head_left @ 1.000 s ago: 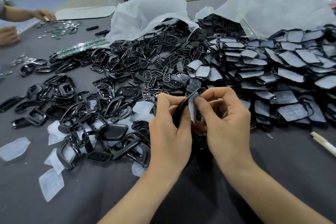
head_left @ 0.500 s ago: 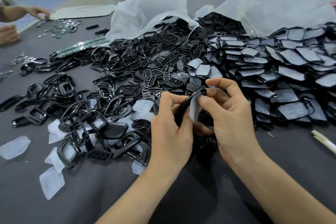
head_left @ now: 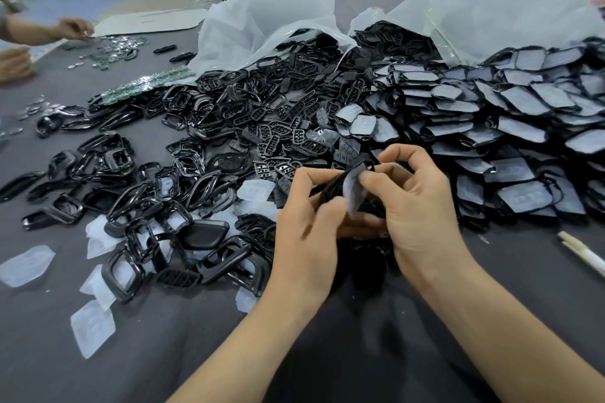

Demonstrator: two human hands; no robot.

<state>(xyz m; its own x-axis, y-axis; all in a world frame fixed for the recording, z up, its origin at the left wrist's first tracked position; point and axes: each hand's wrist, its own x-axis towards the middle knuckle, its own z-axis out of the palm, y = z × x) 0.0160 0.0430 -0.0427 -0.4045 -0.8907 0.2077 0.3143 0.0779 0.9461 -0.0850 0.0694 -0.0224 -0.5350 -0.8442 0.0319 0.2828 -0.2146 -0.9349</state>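
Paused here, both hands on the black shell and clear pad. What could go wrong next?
1. The right hand pinches the translucent pad by one edge, and it bends; it may crease or sit skewed on the black shell that the left hand grips.
2. Both hands work just above the heap of loose black parts; a dropped shell could vanish among lookalikes.
3. The stacked pieces lie close beside the right hand; a wide move might topple them.

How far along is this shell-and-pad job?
Apparently done: the large stacked heap of pad-covered black shells on the right. In hand: the left hand grips one black plastic shell while the right hand pinches a translucent rubbery pad against it. Remaining: many empty black plastic frames and loose translucent pads lying on the grey table.
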